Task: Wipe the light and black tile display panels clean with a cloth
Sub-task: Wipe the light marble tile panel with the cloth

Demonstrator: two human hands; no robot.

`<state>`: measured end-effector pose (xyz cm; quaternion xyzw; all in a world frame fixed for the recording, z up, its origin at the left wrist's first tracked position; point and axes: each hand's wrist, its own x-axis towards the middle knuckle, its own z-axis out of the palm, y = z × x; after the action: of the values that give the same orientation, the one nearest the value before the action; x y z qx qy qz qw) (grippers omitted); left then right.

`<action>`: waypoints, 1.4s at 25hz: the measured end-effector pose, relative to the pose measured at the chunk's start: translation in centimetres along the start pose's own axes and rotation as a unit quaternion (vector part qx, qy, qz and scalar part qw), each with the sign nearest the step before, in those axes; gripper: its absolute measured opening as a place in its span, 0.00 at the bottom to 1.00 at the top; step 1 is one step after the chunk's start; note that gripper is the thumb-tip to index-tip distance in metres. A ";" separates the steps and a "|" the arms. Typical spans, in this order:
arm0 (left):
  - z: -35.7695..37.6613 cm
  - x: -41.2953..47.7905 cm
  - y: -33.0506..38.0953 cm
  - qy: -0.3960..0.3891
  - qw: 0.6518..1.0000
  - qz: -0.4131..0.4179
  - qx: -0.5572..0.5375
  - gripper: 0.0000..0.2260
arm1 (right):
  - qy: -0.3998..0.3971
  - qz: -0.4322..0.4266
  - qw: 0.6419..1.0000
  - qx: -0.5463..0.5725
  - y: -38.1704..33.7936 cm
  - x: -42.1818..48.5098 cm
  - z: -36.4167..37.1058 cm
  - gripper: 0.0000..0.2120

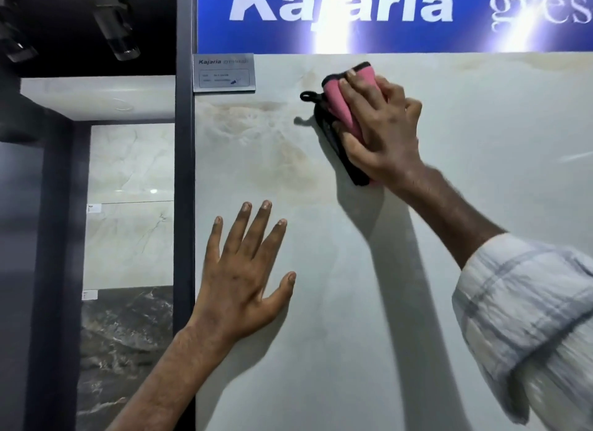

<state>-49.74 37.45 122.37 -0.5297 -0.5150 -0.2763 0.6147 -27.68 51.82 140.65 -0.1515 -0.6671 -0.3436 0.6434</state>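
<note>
Beside a black veined tile panel [125, 350] low in the neighbouring bay, a person's left hand [244, 283] lies flat, fingers spread wide, on the pale glossy marble-look tile panel [337, 350], while a folded pink-and-black cloth [365, 76] is pressed to the panel's upper part by the gripping right hand [385, 135], under a blue Kajaria sign [475, 29].

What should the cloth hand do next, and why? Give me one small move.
Probably sweep the cloth leftward toward the label plate: the right hand presses it on the light panel near its top edge, and the left hand lies flat lower down, clear of that path.
</note>
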 end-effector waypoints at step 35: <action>0.2 -8.8 3.0 -0.049 0.999 -0.010 -0.013 0.33 | -0.021 -0.081 0.996 0.043 -10.4 -28.8 -3.0 0.24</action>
<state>-49.96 36.70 113.11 -0.5452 -0.5464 -0.2625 0.5791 -28.50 49.29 109.94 -0.0764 -0.7047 -0.3621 0.6054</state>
